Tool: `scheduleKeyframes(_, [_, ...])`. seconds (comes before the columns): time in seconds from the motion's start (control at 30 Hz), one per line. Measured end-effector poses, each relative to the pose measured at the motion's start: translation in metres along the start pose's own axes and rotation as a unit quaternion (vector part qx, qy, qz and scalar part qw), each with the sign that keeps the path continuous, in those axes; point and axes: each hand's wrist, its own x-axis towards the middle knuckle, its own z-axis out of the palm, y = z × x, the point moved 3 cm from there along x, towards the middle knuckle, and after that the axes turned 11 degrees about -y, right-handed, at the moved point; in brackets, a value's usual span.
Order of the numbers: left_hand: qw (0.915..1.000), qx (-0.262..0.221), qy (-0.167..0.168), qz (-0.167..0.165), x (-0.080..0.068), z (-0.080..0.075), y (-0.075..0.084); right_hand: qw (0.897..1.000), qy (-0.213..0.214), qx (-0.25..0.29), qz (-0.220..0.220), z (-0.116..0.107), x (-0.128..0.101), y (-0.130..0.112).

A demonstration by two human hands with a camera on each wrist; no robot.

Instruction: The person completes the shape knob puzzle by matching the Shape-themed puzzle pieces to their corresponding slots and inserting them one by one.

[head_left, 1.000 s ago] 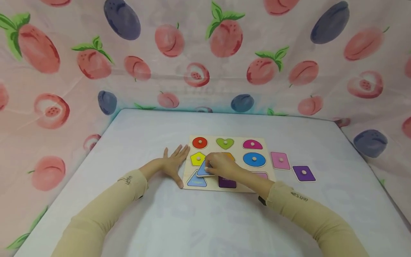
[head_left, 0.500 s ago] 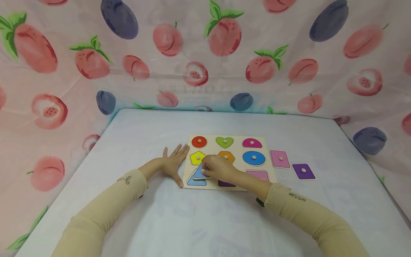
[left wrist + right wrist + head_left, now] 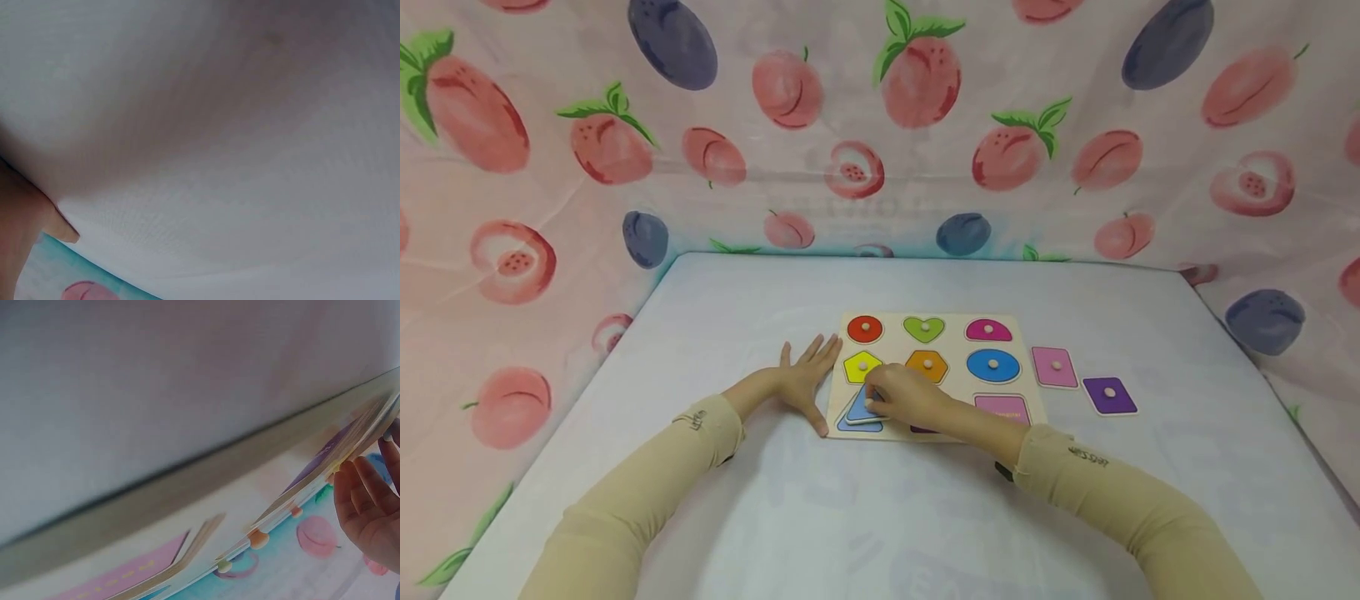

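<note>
A wooden knob puzzle board (image 3: 958, 385) lies on the table. My right hand (image 3: 912, 395) pinches the knob of a blue triangle puzzle piece (image 3: 860, 407), which overlaps the light-blue triangle recess (image 3: 859, 426) at the board's lower left, slightly offset from it. In the right wrist view the curled fingers (image 3: 365, 500) show beyond the board's edge. My left hand (image 3: 805, 382) is spread flat on the table, fingertips and thumb at the board's left edge. The pink rectangle recess (image 3: 1002, 407) holds no piece, and my right hand and forearm partly cover the purple recess (image 3: 922, 430).
Right of the board lie a pink rectangle piece (image 3: 1055, 367) and a purple piece (image 3: 1109, 395). Red circle (image 3: 865, 328), green heart (image 3: 923, 329), magenta half-circle (image 3: 988, 330), yellow pentagon (image 3: 861, 367), orange hexagon (image 3: 927, 366) and blue oval (image 3: 993, 365) pieces sit in the board. Fruit-print cloth (image 3: 880, 108) surrounds the table.
My right hand has moved left and slightly down with the blue triangle piece, bringing it further over the triangle recess. The left hand stays in place.
</note>
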Motion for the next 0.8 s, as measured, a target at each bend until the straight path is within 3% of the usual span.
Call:
scheduleKeyframes(0.4, [0.9999, -0.002, -0.004, 0.011, -0.002, -0.007, 0.002, 1.0, 0.006, -0.015, 0.003, 0.003, 0.003, -0.005])
scheduleKeyframes(0.63, [0.9999, 0.003, -0.006, 0.011, -0.001, -0.004, -0.001, 0.999, 0.003, -0.033, -0.022, 0.005, 0.005, -0.015])
scheduleKeyframes(0.8, [0.9999, -0.001, -0.003, 0.011, 0.0, -0.001, -0.002, 0.999, 0.003, -0.044, -0.015, 0.009, 0.006, -0.017])
